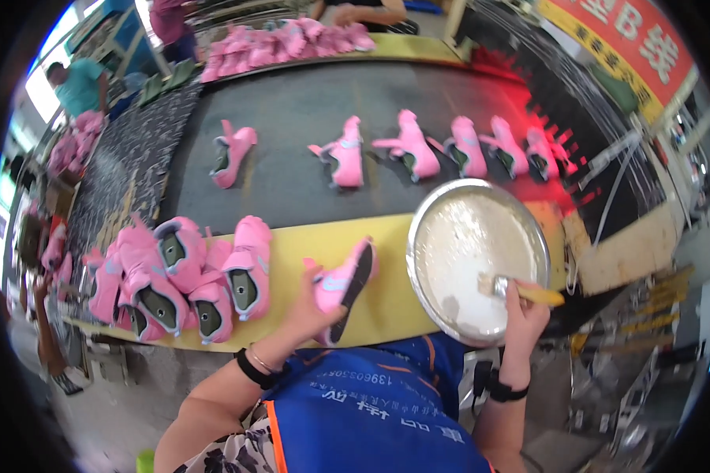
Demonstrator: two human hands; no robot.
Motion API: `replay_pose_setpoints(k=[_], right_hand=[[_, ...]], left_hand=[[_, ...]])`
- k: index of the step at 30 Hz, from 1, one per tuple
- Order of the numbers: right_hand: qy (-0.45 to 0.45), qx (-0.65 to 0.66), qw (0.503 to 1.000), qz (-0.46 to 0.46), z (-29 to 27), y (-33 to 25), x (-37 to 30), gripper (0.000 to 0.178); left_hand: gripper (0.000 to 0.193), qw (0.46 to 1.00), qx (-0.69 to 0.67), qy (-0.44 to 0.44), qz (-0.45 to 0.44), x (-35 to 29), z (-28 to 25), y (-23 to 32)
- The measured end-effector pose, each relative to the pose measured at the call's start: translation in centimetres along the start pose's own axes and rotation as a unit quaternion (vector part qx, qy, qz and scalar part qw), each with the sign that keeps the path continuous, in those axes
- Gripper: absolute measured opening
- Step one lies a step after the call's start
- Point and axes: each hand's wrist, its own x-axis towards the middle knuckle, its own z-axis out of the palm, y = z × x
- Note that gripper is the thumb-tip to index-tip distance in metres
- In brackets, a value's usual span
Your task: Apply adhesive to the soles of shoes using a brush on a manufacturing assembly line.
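Note:
My left hand (pixel 305 312) is closed around a pink shoe upper (pixel 335 285), tilted on its side above the yellow board so that its dark underside (pixel 358 273) faces right. In my right hand (pixel 526 317) is a brush with a yellow handle (pixel 541 296). Its pale bristles (pixel 487 284) are over the white liquid in a round metal bowl (pixel 419 293). The bowl stands at the board's right end, and a thick pale layer coats part of its inside. My fingertips behind the shoe are partly hidden.
Several pink shoe uppers (pixel 162 303) are heaped on the yellow board (pixel 292 236) to my left. Others (pixel 406 150) lie spaced along the dark conveyor belt (pixel 292 177), the rightmost under red light. Across the belt, more uppers (pixel 292 39) are piled near another person's hand (pixel 355 14).

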Motion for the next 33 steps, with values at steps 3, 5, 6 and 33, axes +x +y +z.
replay_pose_setpoints(k=[3, 5, 6, 33], right_hand=[[-0.013, -0.02, 0.998, -0.057, 0.0, 0.5, 1.1, 0.015], [-0.019, -0.121, 0.991, -0.057, 0.1, 0.6, 1.5, 0.019], [-0.029, -0.189, 0.98, -0.059, 0.4, 0.6, 1.7, 0.021], [-0.217, 0.001, 0.924, -0.314, -3.1, -6.0, 2.1, 0.014]], left_hand=[[0.082, 0.901, -0.402, -0.123, -0.107, -0.3, -1.2, 0.9], [0.081, 0.881, -0.43, -0.152, -0.126, -1.0, -1.6, 2.4], [0.082, 0.877, -0.434, -0.166, -0.127, -1.2, -1.6, 3.5], [0.061, 0.852, -0.271, -0.419, -0.159, 0.8, 3.3, 15.3]])
